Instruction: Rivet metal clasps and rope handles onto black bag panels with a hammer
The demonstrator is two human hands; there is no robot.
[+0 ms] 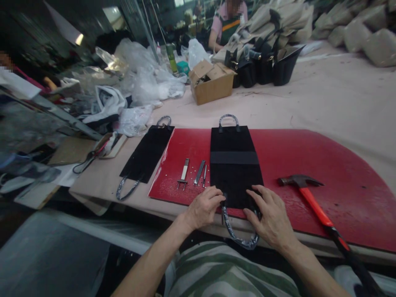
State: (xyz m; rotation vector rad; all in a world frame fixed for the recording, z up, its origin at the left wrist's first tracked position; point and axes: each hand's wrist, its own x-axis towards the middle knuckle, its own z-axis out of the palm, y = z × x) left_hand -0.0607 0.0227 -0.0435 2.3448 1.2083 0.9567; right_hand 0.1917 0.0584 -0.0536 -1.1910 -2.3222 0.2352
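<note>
A black bag panel [235, 181] lies on the red board with a plastic-wrapped handle at each end. My left hand [206, 208] is closed, its fingertips pinching one end of the near handle [238, 239] at the panel's lower left corner. My right hand [272, 216] rests at the lower right corner, thumb and fingers apart, partly covering the other handle end. Left of the panel lie a pronged punch [185, 173], a flat metal tool [199, 172] and a thin metal rod [204, 176]. To the right is a claw hammer [315, 206] with a red and black handle.
Another black panel with handles [148, 154] lies left of the red board [291, 165]. Farther back stand a cardboard box [213, 88], black bags [262, 68] and heaped clear plastic [139, 70]. A co-worker [229, 24] is across the table.
</note>
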